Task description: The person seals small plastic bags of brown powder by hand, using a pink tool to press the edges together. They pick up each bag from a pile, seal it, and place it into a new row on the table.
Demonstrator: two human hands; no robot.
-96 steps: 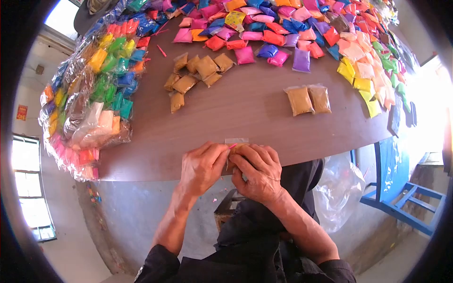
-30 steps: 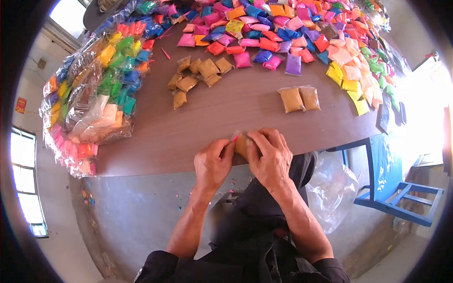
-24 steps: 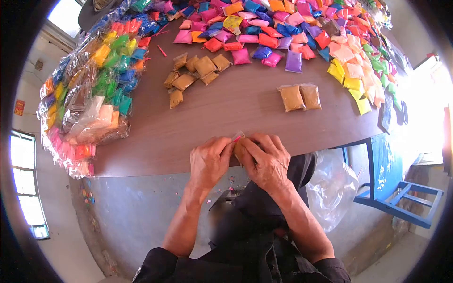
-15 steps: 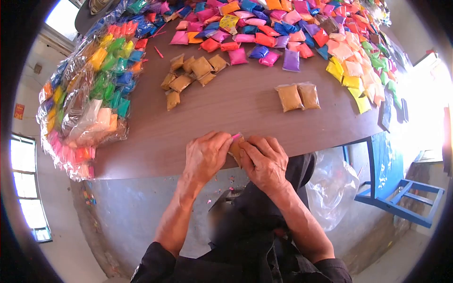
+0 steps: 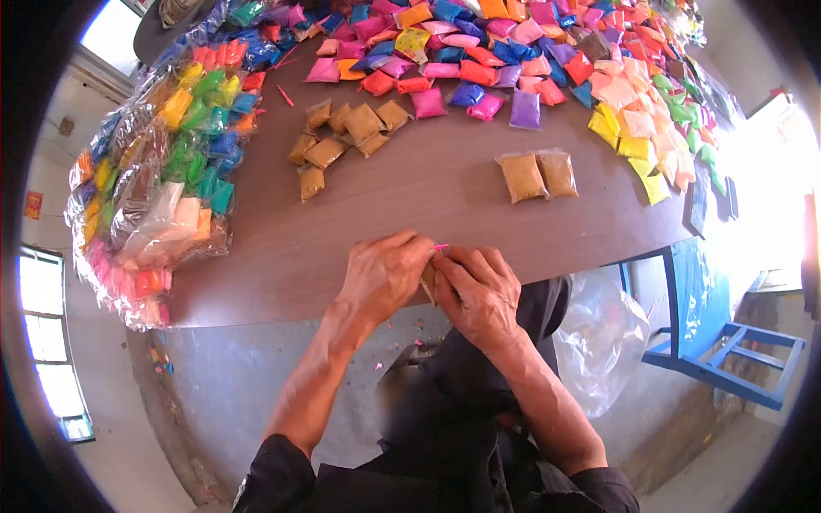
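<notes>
My left hand [image 5: 385,274] and my right hand [image 5: 479,291] are pressed together at the near edge of the brown table [image 5: 428,205]. Between them they pinch a small brown powder packet [image 5: 428,278], mostly hidden by the fingers. A thin pink strip [image 5: 440,247] pokes out above the packet at my left fingertips. Two filled brown packets [image 5: 539,175] lie side by side further back on the right. A loose group of smaller brown packets [image 5: 342,137] lies at the back left.
Many bright packets [image 5: 513,51] of pink, blue, orange and yellow powder cover the far side of the table. A big clear bag of mixed colour packets [image 5: 162,171] sits at the left. A clear plastic bag [image 5: 603,342] and blue wooden chair [image 5: 727,359] stand at the right.
My left hand has closed over the top of the packet, hiding more of it. The clear packet top seen earlier is no longer visible; the pink strip now sticks out sideways.
</notes>
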